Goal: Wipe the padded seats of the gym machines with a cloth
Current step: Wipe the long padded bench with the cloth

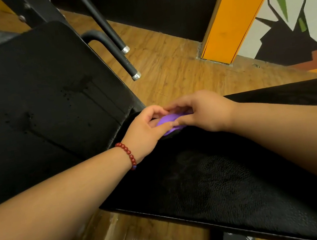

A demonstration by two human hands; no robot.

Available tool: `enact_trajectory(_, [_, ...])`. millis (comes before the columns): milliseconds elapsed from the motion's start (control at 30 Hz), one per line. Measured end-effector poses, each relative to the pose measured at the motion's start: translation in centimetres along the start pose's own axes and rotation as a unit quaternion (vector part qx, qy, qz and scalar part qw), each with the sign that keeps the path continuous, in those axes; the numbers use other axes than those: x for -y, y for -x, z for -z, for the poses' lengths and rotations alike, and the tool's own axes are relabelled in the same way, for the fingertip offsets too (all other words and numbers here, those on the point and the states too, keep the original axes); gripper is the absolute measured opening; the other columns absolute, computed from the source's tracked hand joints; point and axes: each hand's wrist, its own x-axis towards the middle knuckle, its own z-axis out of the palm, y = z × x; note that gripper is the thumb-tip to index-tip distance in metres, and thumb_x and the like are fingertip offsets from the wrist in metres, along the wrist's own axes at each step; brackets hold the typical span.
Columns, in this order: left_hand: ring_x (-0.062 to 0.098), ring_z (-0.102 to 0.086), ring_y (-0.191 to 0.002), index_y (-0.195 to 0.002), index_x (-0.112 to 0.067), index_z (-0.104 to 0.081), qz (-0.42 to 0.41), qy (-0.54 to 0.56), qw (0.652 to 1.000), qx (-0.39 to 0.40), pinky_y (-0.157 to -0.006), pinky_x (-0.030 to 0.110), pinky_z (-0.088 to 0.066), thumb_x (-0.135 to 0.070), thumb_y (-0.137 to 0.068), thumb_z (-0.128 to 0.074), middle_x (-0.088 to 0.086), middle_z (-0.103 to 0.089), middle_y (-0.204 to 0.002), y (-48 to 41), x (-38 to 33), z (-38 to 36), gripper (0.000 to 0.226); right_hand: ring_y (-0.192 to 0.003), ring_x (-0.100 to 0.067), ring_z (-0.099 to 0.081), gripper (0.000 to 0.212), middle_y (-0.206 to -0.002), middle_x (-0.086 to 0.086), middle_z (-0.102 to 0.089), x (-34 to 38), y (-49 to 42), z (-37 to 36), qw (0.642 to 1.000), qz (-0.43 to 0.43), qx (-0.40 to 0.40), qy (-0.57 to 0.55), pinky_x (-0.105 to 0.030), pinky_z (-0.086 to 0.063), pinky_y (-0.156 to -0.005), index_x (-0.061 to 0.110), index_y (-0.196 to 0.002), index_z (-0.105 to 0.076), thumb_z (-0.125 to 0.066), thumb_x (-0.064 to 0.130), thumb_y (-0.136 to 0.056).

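A small purple cloth [166,120] sits bunched between both my hands at the far end of the black padded seat [216,175]. My left hand [145,132], with a red bead bracelet at the wrist, holds the cloth from the left, thumb and fingers curled round it. From the right, my right hand [198,112] pinches it with bent fingers. Most of the cloth is hidden by my fingers. The black padded backrest [34,103] rises to the left of the seat, with dark specks and streaks on it.
Two black bars with silver end caps [136,75] slant down over the wooden floor [165,65] behind the backrest. An orange pillar [226,15] and a painted wall [293,11] stand at the right. More black padding [154,4] lies at the back.
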Motion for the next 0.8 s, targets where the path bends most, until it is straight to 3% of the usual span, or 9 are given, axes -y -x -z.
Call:
enact_trajectory(100, [0.006, -0.067, -0.096, -0.097, -0.018, -0.055, 0.003, 0.002, 1.000, 0.002, -0.088, 0.024, -0.052, -0.009, -0.085, -0.070, 0.000, -0.068, -0.100, 0.0, 0.2, 0.1, 0.021, -0.083, -0.005, -0.063, 0.018, -0.089, 0.007, -0.069, -0.9, 0.3, 1.0, 0.999, -0.041, -0.020, 0.009, -0.003, -0.038, -0.070, 0.018, -0.104, -0.071, -0.066, 0.012, -0.089])
enact_trajectory(267, [0.010, -0.069, -0.094, -0.092, -0.011, -0.056, -0.001, 0.021, 1.000, 0.000, -0.084, 0.024, -0.055, -0.002, -0.087, -0.067, 0.002, -0.070, -0.097, 0.3, 0.3, -0.4, 0.015, -0.098, -0.006, -0.060, 0.038, -0.102, 0.011, -0.064, -1.5, 1.6, 0.3, 0.997, -0.069, 0.030, -0.035, -0.006, -0.040, -0.078, 0.024, -0.119, -0.065, -0.074, 0.030, -0.083])
enact_trajectory(400, [0.011, -0.068, -0.087, -0.088, -0.013, -0.057, -0.021, 0.028, 0.999, 0.003, -0.084, 0.026, -0.056, -0.002, -0.086, -0.068, -0.001, -0.070, -0.090, 0.4, 0.4, -0.5, 0.015, -0.094, -0.009, -0.061, 0.027, -0.101, 0.006, -0.068, -0.9, 0.8, -0.7, 0.998, -0.063, -0.008, -0.001, -0.015, -0.042, -0.076, 0.021, -0.113, -0.068, -0.071, 0.026, -0.086])
enact_trajectory(500, [0.005, -0.066, -0.090, -0.097, -0.018, -0.061, -0.035, -0.053, 0.998, 0.013, -0.082, 0.019, -0.053, -0.011, -0.086, -0.070, -0.003, -0.068, -0.097, 0.3, 0.2, 0.1, 0.016, -0.092, -0.012, -0.058, 0.027, -0.098, 0.004, -0.065, -1.1, 0.5, 0.1, 0.997, -0.058, -0.016, 0.051, -0.020, -0.039, -0.075, 0.020, -0.115, -0.068, -0.068, 0.022, -0.088])
enact_trajectory(600, [-0.007, -0.061, -0.096, -0.111, -0.016, -0.061, -0.051, -0.094, 0.994, 0.033, -0.085, 0.010, -0.046, -0.011, -0.089, -0.068, -0.005, -0.064, -0.107, 0.1, 0.2, 0.3, 0.024, -0.079, -0.009, -0.055, 0.035, -0.085, 0.009, -0.057, -1.4, 0.8, 1.1, 0.997, -0.061, 0.020, 0.041, -0.018, -0.039, -0.071, 0.028, -0.121, -0.064, -0.066, 0.019, -0.087])
enact_trajectory(733, [-0.003, -0.057, -0.112, -0.117, -0.030, -0.059, -0.068, -0.171, 0.981, 0.052, -0.101, 0.021, -0.044, -0.025, -0.091, -0.065, -0.013, -0.062, -0.117, -0.5, 1.0, 0.4, 0.027, -0.100, -0.014, -0.054, 0.018, -0.100, 0.002, -0.055, -1.6, 0.4, 0.4, 0.998, -0.023, 0.020, 0.059, -0.023, -0.040, -0.087, 0.027, -0.100, -0.067, -0.071, 0.026, -0.082])
enact_trajectory(800, [-0.001, -0.054, -0.116, -0.122, -0.030, -0.059, -0.062, -0.208, 0.974, 0.059, -0.104, 0.028, -0.043, -0.033, -0.092, -0.062, -0.014, -0.060, -0.122, -0.6, 1.5, 0.8, 0.030, -0.096, -0.015, -0.054, 0.022, -0.101, 0.002, -0.057, -1.5, 0.1, -0.5, 0.998, -0.007, 0.010, 0.056, -0.023, -0.041, -0.079, 0.025, -0.092, -0.059, -0.075, 0.033, -0.080])
